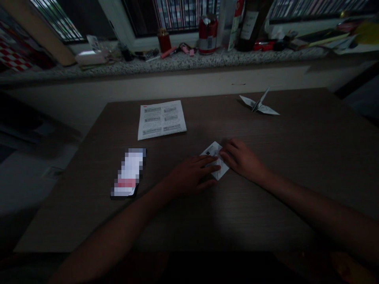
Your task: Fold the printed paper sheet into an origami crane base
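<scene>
Head view shows a small folded paper [215, 150] lying flat on the worktop [189, 225], right of centre, turned so that one corner points far and another near. The left hand [192, 173] comes in from the left with its fingers loosely spread and nearly straight, their tips resting over the paper's left and middle part; it looks to be pressing rather than gripping. The right hand [241, 159] is at the right edge, fingers bent and close together, tips touching the paper; whether they pinch it cannot be told.

The paper should be very light and thin, so it would probably slide or swivel if nothing held it down. Layered folds likely make it a little stiffer than a single sheet, though easily creased or torn. Flat fingers on the middle should steady it best, with a light fingertip hold at an edge or corner.

A paper crane [257, 105] stands far right, a printed sheet [162, 120] lies far left, and a phone [128, 173] lies nearer on the left.
</scene>
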`<state>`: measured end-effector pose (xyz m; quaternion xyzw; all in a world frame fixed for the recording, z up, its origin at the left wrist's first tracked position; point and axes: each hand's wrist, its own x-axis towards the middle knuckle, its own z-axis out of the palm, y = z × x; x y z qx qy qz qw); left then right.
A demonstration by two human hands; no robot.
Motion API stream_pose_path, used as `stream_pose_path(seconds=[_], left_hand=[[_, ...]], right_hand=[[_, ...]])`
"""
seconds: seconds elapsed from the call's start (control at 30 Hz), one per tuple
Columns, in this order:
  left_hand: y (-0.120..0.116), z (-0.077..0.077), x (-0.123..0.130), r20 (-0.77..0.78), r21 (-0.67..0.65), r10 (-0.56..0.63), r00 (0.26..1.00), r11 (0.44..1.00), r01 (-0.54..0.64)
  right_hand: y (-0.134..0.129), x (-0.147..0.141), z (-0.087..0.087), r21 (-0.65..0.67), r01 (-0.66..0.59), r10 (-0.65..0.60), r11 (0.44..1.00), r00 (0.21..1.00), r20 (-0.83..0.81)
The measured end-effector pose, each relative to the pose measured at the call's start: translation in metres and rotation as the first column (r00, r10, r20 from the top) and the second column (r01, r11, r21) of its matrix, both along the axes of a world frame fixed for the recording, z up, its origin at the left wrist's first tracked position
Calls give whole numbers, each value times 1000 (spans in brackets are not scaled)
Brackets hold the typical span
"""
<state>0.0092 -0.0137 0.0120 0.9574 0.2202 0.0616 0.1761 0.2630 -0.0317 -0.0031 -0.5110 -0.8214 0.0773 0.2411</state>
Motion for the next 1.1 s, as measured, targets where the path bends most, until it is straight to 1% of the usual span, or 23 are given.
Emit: stream_pose_path(seconds=[0.07,0.13,0.17,0.2,0.27,0.37,0.47,0.67,0.87,1.1], left_hand=[[0,0,1,3,2,1,1000,1000,-1],[-1,-1,1,8,9,-5,1000,1000,5],[-1,-2,1,10,14,-5,1000,1000,5],[-1,-2,1,13,20,-2,1000,1000,2],[-1,-4,0,14,28,2,1000,1000,-3],[-1,-4,0,15,27,-1,1000,1000,0],[-1,-3,-1,13,20,-2,1000,1000,2],[0,-1,-1,27,-5,-8,1000,1000,8],[-1,0,-1,31,-24,-4,1000,1000,5],[1,-1,0,8,-8,-4,1000,1000,4]], right_hand=[[-11,4,5,21,-43,42,999,998,37],[-25,10,7,41,-132,128,990,988,81],[-31,14,6,37,-195,189,980,975,113],[-36,17,4,28,-249,243,968,960,141],[-45,23,-1,9,-321,315,947,935,164],[-49,29,-9,-40,-361,362,932,919,157],[-46,32,-12,-80,-351,359,933,922,142],[-38,37,-7,-109,-311,325,944,935,140],[-35,41,-12,-118,-227,243,967,958,149],[-32,35,-13,-124,-142,157,982,980,119]])
